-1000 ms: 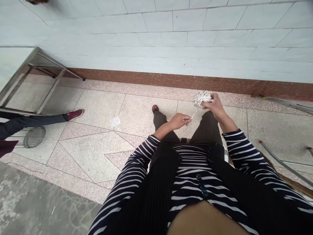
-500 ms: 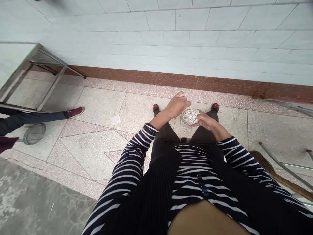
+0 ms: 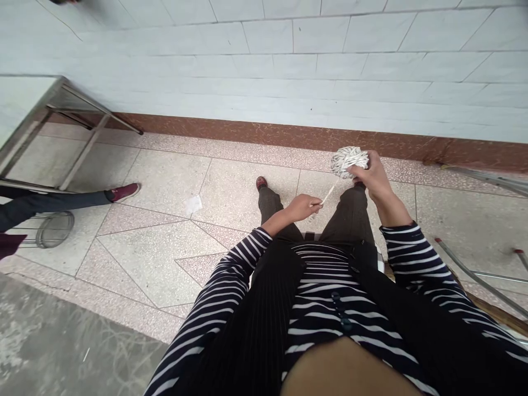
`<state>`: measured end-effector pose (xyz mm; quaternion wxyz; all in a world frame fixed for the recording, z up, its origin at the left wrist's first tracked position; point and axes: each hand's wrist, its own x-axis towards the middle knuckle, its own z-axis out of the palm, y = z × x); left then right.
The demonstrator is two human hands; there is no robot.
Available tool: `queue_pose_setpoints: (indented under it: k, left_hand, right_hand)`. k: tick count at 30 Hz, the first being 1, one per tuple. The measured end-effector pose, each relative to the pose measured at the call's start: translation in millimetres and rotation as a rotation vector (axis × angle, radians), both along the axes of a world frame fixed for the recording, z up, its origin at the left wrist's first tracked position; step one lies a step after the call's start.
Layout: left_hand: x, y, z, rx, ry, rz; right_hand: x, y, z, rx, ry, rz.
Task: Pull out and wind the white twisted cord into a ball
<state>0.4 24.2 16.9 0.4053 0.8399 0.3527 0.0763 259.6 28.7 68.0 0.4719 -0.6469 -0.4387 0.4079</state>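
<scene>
A ball of whitish cord (image 3: 345, 160), wound in crossing strands, is in my right hand (image 3: 377, 177), whose fingers and thumb grip its right side. Lower and to the left, my left hand (image 3: 303, 208) is closed on a pale strand of the cord (image 3: 328, 194). That strand slants up from its fingertips toward the ball. Whether it joins the ball cannot be seen. Both hands are above the floor, in front of my legs.
A metal-framed table (image 3: 27, 118) stands at left. Near it are another person's leg and red shoe (image 3: 126, 192) and a wire stand (image 3: 55, 228). White paper (image 3: 193, 205) lies on the floor. Metal legs (image 3: 474, 269) stick out at right. A tiled wall (image 3: 268, 66) runs ahead.
My right hand has moved up and right with the ball, away from my left hand. My left hand has dropped lower, and the strand between them shows longer.
</scene>
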Motion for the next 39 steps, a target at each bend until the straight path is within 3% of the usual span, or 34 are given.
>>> queue_pose_setpoints:
  k: [2,4,7,11,16,19,22,24,27,30,32,35,39]
  left_hand:
    - [0,1,14.6,0.14,0.003,-0.035]
    - [-1,10,31.0,0.29,0.008,-0.063]
    - [-3,29,47.3,0.424,0.053,-0.147]
    - [-6,51,43.7,0.394,0.045,-0.117]
    - [-12,62,17.9,0.135,-0.012,0.119]
    - [-13,49,3.3,0.01,-0.019,0.168]
    - [-12,24,-2.1,-0.082,0.012,0.106]
    - [-9,8,3.4,-0.116,0.004,0.05]
    - [-7,0,24.0,-0.042,-0.012,-0.029]
    - [-6,12,47.6,0.172,0.032,-0.055]
    - [-8,25,57.4,0.292,0.076,-0.063]
    - [-13,43,58.6,0.344,0.089,-0.066]
    - [-19,53,42.2,0.187,-0.013,0.094]
  right_hand:
    - [-4,4,-21,-0.035,-0.255,-0.057]
    - [-18,-5,-39,-0.127,-0.354,0.038]
    - [-41,-33,-50,-0.299,-0.118,0.338]
    - [-50,-62,-32,-0.37,0.411,0.482]
    - [-30,-59,15,-0.19,0.568,0.467]
    - [-17,-41,34,-0.06,0.504,0.398]
    - [-7,-14,32,0.028,0.435,0.294]
    - [-5,4,18,0.032,0.339,0.171]
    - [-12,15,-15,-0.074,0.001,-0.019]
    - [-30,-2,-40,-0.227,-0.228,0.082]
    - [-42,-22,-45,-0.323,-0.12,0.266]
    - [-51,-51,-35,-0.381,0.269,0.497]
    - [-44,-61,-5,-0.275,0.59,0.515]
